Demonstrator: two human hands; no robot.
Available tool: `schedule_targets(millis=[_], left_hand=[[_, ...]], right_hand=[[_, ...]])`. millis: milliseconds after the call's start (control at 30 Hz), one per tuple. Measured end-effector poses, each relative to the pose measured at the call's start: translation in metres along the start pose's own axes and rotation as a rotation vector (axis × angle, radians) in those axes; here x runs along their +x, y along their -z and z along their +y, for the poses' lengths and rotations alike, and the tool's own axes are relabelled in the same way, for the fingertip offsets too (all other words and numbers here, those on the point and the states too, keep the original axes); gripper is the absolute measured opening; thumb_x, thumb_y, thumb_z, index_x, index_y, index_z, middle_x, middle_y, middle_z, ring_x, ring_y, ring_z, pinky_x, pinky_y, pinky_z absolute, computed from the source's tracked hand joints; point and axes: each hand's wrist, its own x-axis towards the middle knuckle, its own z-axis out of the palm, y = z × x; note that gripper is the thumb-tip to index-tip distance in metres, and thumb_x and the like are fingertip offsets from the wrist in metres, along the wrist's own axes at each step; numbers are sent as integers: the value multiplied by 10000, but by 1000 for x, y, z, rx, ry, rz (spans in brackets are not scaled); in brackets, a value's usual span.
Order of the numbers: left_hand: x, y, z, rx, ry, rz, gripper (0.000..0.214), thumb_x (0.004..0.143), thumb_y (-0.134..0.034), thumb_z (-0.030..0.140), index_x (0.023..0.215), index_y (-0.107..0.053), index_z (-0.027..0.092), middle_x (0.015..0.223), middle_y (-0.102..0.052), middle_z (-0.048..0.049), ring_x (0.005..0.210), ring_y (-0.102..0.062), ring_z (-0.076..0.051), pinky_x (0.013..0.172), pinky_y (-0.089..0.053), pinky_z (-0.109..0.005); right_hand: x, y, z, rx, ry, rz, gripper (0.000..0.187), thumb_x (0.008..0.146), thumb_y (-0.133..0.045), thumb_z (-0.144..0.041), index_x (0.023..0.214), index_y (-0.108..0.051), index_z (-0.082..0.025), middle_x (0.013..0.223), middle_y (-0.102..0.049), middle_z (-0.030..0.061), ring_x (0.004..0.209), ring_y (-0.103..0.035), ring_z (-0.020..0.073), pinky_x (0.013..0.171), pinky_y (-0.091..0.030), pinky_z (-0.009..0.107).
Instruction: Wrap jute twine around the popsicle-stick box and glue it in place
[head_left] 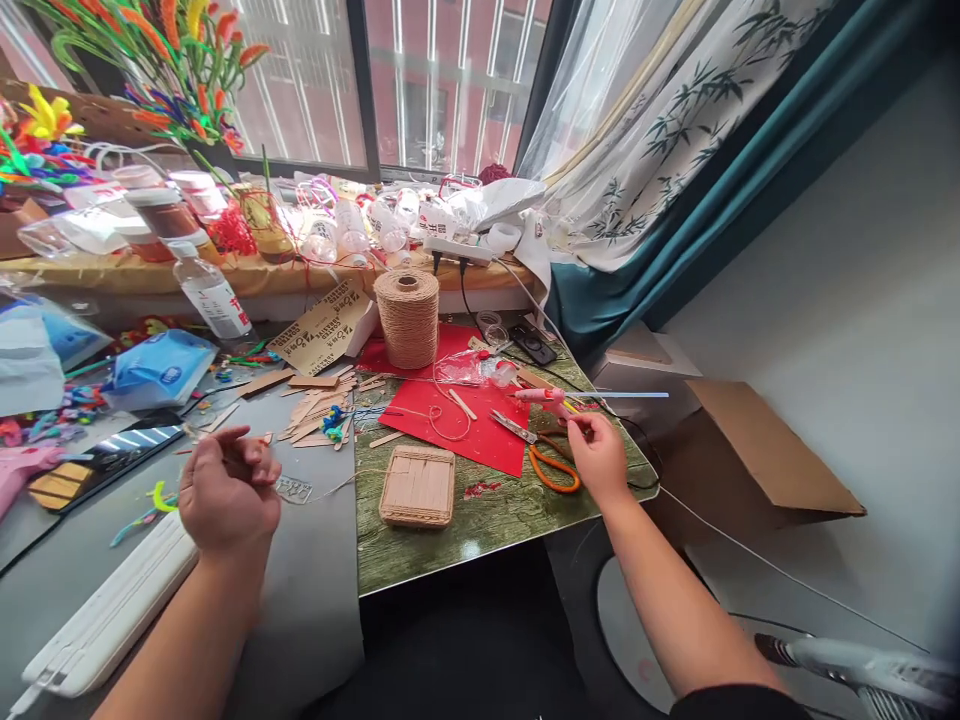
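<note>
My right hand [596, 452] reaches to the table's right edge, its fingers closed around the handle of a pink glue gun [546, 398], whose glue stick [630, 395] points right. Orange-handled scissors [541, 455] lie just under that hand on the red paper [450, 405]. My left hand [229, 490] hovers over the grey board, fingers curled loosely in a pinch; what they hold, if anything, is too small to name. A small woven raft of sticks and twine [418, 486] lies between my hands on the green tabletop [510, 515].
A big spool of jute twine [407, 318] stands behind the red paper. Loose wooden sticks [319, 412] are scattered left of it. A power strip [457, 250], bottles and pipe-cleaner flowers [176, 65] crowd the windowsill. A cardboard box [765, 450] sits at the right.
</note>
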Motion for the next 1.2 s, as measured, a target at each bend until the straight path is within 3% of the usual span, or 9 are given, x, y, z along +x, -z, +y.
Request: schedule_targets(millis=[67,200,267,500,600,700,833,1000,1200], left_hand=[[-21,-22,25,-77,27,-111,197,959,-623,374,872,-640,197,570,-469,42,460,-369,-107,426,-296,-254],[-79,-68,58,-148,-13,-289,295,971,-651,509,805,-606,269,540,-399,40,455,-355,-138,407,-326,-261],[-110,-80,56,-132,-58,-407,307,1023,-549,525,819,-601,303,545,-406,28,476,-403,-165,439,-397,-290],[-157,-56,26,-11,-354,-1026,302,1069,-399,407,1138,-669,290,810,-682,-66,831,-663,-244,847,-564,-466],[-152,-46,29,42,-376,-1235,278,1039,-452,317,1235,-641,262,877,-728,-86,890,-686,-242,869,-563,-422],[-148,-43,30,36,-313,-1382,245,994,-510,269,1207,-630,259,835,-749,-76,904,-716,-235,901,-560,-404],[-144,-31,24,86,-191,-1403,190,995,-542,349,1114,-664,264,860,-773,-82,1006,-733,-261,1039,-514,-465],[-119,4,12,73,-9,-1159,209,1006,-553,339,1054,-728,236,926,-762,-123,1070,-706,-290,959,-555,-478],[-42,49,14,270,759,-1253,565,947,-556,666,1099,-769,165,1033,-794,-219,840,-762,-320,721,-603,-436]], right_hand=[[-44,-10,-40,233,-33,-79,211,990,-613,-416,1023,-709,-231,1005,-691,102,938,-627,264,898,-501,432],[-126,-43,-135,865,-283,-971,341,988,-633,-539,1053,-767,-232,932,-739,86,792,-655,217,740,-525,374],[-145,-60,-170,1199,-488,-1144,486,893,-729,-625,1150,-741,-213,1040,-742,93,887,-677,224,767,-539,364],[-124,-66,-191,1503,-994,-1019,374,936,-724,-480,1128,-702,-160,1069,-738,96,994,-692,215,938,-551,364],[-112,-55,-181,1554,-1048,-890,355,908,-773,-335,1212,-682,-177,1184,-729,80,1058,-694,189,1011,-531,351],[-95,-39,-170,1564,-960,-616,245,900,-785,-255,1127,-695,-232,987,-702,-3,777,-642,103,808,-566,270],[-68,-2,-157,1452,-720,-407,77,936,-725,-247,1009,-704,-257,798,-534,-37,518,-336,71,505,-433,224],[-54,44,-141,1283,-517,-218,190,947,-656,-249,1116,-720,-310,772,-450,-28,494,-170,98,427,-350,255],[-67,41,-137,1140,-453,-285,130,940,-680,-263,1042,-738,-319,849,-601,-5,454,-176,58,383,-258,244]])
